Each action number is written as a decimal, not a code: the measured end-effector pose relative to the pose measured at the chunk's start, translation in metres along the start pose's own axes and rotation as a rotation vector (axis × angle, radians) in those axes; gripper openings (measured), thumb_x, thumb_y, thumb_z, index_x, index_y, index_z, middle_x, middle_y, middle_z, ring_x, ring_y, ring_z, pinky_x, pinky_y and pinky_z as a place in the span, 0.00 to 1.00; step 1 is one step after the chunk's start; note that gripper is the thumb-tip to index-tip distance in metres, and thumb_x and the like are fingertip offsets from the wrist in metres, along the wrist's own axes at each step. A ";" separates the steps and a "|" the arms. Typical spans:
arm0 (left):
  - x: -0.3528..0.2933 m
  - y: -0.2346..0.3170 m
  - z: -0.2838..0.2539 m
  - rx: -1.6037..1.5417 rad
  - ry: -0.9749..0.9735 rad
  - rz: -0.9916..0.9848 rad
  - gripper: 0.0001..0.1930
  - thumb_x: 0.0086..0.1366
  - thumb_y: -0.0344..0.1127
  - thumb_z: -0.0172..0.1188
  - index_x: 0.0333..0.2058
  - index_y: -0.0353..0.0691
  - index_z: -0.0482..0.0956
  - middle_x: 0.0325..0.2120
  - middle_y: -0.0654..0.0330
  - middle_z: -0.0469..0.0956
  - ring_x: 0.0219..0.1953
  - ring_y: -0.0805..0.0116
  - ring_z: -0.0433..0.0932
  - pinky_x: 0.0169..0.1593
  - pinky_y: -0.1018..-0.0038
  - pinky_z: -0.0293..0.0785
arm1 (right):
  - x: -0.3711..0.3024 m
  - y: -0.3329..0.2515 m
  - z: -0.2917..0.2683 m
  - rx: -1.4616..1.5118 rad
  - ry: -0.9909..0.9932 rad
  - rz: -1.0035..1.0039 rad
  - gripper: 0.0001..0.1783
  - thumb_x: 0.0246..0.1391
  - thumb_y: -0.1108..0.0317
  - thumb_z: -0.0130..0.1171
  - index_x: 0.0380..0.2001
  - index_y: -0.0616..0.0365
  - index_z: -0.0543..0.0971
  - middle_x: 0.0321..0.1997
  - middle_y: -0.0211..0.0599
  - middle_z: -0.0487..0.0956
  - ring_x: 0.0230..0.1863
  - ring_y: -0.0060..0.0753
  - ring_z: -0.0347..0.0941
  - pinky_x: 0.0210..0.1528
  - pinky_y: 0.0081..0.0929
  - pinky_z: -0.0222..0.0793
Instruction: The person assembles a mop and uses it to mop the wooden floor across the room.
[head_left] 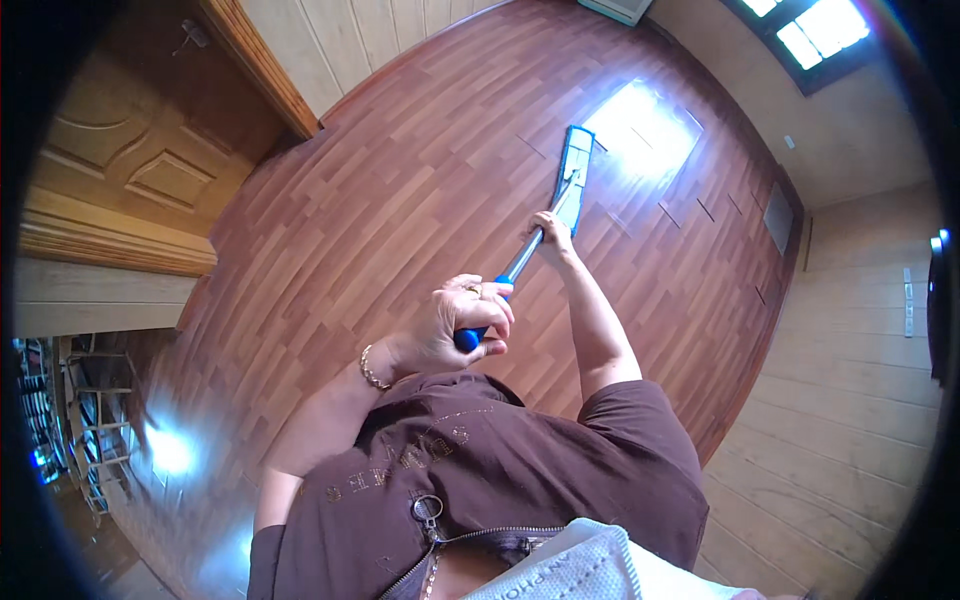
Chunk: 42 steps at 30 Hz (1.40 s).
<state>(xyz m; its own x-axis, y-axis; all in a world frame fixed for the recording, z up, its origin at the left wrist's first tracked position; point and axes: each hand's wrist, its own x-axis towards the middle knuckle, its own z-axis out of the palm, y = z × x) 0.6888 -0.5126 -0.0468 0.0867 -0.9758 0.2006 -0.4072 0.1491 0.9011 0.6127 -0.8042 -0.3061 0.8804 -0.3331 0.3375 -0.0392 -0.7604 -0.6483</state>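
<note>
A flat mop with a long, narrow blue-edged head lies on the wood-look floor ahead of me. Its metal pole slants back toward my body and ends in a blue grip. My left hand, with a ring and a bracelet at the wrist, is wrapped round the blue grip close to my chest. Farther down the pole, my right hand closes round the metal part, the arm stretched forward. Part of the mop head is hidden behind the pole and right hand.
A brown wooden door with a light frame stands at the left. Metal racks are at the lower left. Pale panelled walls bound the floor on the right. A window is at the upper right, and bright light reflects off the floor.
</note>
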 end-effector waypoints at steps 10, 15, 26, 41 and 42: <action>-0.049 0.072 -0.035 -0.057 -0.167 0.078 0.09 0.45 0.30 0.68 0.28 0.44 0.80 0.30 0.66 0.81 0.48 0.65 0.76 0.60 0.61 0.57 | -0.054 -0.113 -0.006 0.025 0.096 0.239 0.14 0.32 0.64 0.70 0.17 0.51 0.72 0.19 0.30 0.75 0.32 0.39 0.73 0.40 0.40 0.62; -0.101 0.106 -0.037 0.010 0.029 0.051 0.07 0.48 0.26 0.66 0.26 0.43 0.78 0.27 0.65 0.78 0.44 0.62 0.77 0.54 0.64 0.66 | -0.057 -0.148 0.014 0.092 -0.107 0.110 0.17 0.33 0.61 0.70 0.14 0.53 0.70 0.17 0.33 0.74 0.26 0.42 0.72 0.35 0.38 0.64; -0.235 0.171 -0.020 0.169 0.426 0.037 0.07 0.43 0.27 0.69 0.23 0.42 0.80 0.21 0.66 0.80 0.36 0.62 0.79 0.47 0.66 0.68 | -0.041 -0.274 0.098 0.295 -0.523 -0.221 0.08 0.33 0.70 0.62 0.17 0.57 0.71 0.18 0.41 0.73 0.24 0.47 0.73 0.24 0.37 0.64; -0.339 0.278 0.002 0.317 0.932 0.351 0.13 0.57 0.43 0.66 0.24 0.43 0.72 0.16 0.65 0.75 0.20 0.73 0.72 0.28 0.74 0.62 | -0.074 -0.489 0.167 0.562 -1.107 -0.572 0.09 0.37 0.68 0.64 0.21 0.58 0.74 0.16 0.37 0.72 0.20 0.33 0.68 0.25 0.32 0.62; -0.341 0.285 0.000 0.341 0.903 0.356 0.13 0.57 0.43 0.66 0.26 0.43 0.74 0.17 0.64 0.76 0.20 0.72 0.73 0.29 0.74 0.64 | -0.075 -0.496 0.175 0.603 -1.223 -0.589 0.09 0.37 0.68 0.64 0.20 0.58 0.74 0.17 0.35 0.73 0.21 0.29 0.68 0.25 0.32 0.62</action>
<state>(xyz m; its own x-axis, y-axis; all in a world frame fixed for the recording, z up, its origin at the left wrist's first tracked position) 0.5434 -0.1376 0.1413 0.5041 -0.3787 0.7762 -0.7675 0.2157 0.6037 0.6489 -0.3047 -0.1297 0.5534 0.8296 0.0746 0.3837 -0.1744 -0.9068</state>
